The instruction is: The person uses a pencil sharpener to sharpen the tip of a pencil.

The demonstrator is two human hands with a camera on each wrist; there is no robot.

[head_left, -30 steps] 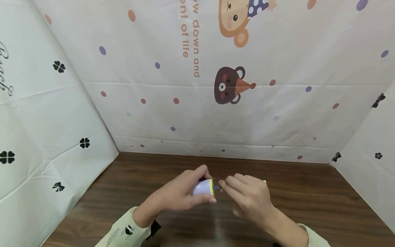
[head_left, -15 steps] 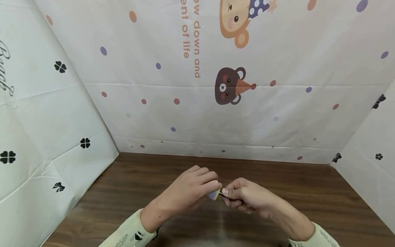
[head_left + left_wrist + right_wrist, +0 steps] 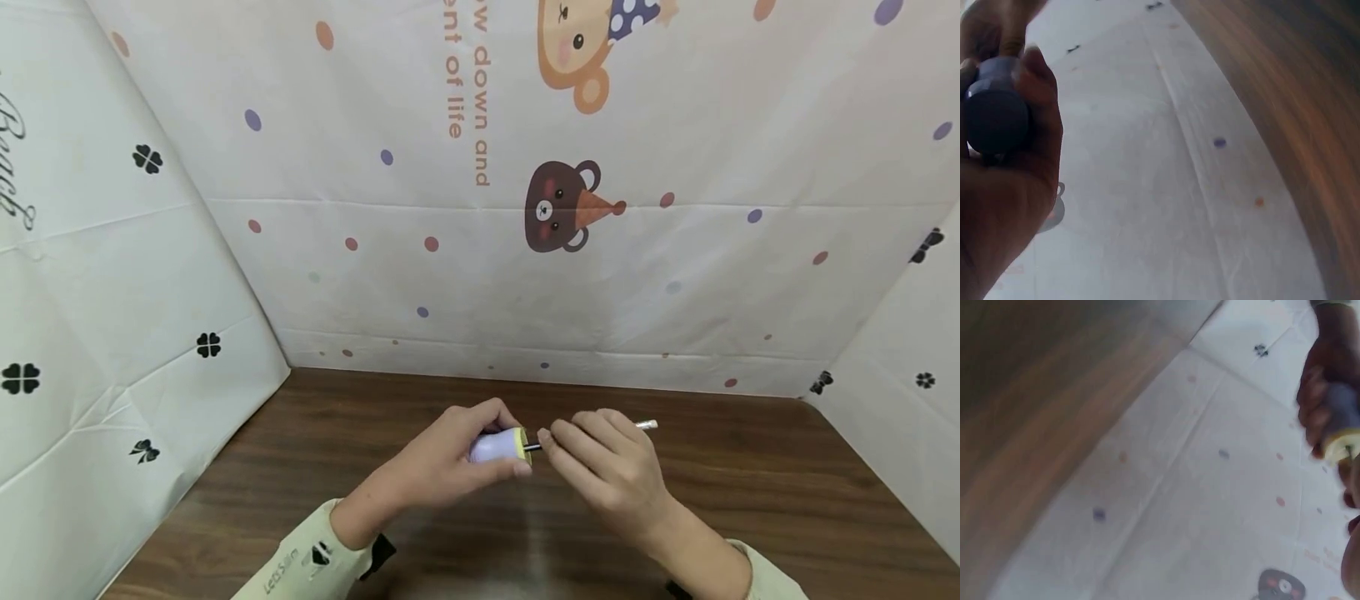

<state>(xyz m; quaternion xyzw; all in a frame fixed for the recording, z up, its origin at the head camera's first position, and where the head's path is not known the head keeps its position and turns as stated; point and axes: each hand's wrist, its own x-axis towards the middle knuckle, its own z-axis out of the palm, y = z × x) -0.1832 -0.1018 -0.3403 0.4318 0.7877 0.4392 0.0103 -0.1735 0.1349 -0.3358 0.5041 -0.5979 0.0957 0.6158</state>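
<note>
A small lavender pencil sharpener (image 3: 495,447) with a yellow rim sits in my left hand (image 3: 442,462), thumb on the near side and fingers on the far side. Its dark round base (image 3: 996,122) faces the left wrist camera. The dark pencil (image 3: 533,447) has its point end in the sharpener's yellow face. My right hand (image 3: 611,471) grips the pencil, fingers curled over its middle. The pencil's silvery-white end (image 3: 647,425) sticks out beyond the knuckles. In the right wrist view the yellow face (image 3: 1341,445) shows at the right edge, blurred.
Both hands are over a dark brown wooden table (image 3: 337,417). A pale printed cloth (image 3: 420,275) with dots and bear heads rises behind it. White cloth sides with black clover and bow prints stand at the left (image 3: 150,275) and right (image 3: 900,433).
Half a second ago the left hand was turned over the sharpener and the right palm faced up. Both wrists have rolled back, so the sharpener and the pencil's far end show again.
</note>
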